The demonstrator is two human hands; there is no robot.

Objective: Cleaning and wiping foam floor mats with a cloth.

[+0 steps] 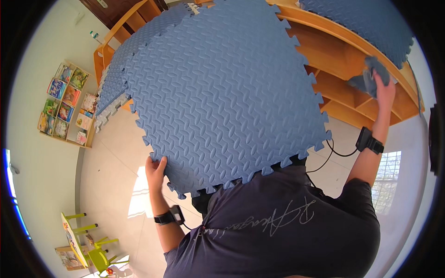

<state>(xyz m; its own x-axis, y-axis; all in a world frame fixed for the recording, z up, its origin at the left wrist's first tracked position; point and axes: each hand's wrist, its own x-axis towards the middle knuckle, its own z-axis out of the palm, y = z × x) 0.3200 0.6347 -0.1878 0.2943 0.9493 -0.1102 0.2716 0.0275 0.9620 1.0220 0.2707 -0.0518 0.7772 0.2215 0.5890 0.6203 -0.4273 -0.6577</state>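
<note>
A large blue foam floor mat with toothed interlocking edges (222,97) lies in front of me, its near edge against my dark T-shirt. My left hand (156,168) pinches the mat's near left edge, thumb on top. Out to the right, my right hand (384,83) grips a crumpled grey-blue cloth (373,74) beside the wooden shelf unit. More blue mats (153,41) are at the upper left, overlapped by the large one, with a whitish toothed mat edge (111,113) below them.
An open wooden shelf unit (330,59) curves behind the mat, with another dark blue mat (368,24) on top at right. Books fill a wall rack (67,104) at left. A low table (73,239) and green chair (99,259) stand lower left. A cable (342,155) hangs from my right wrist device.
</note>
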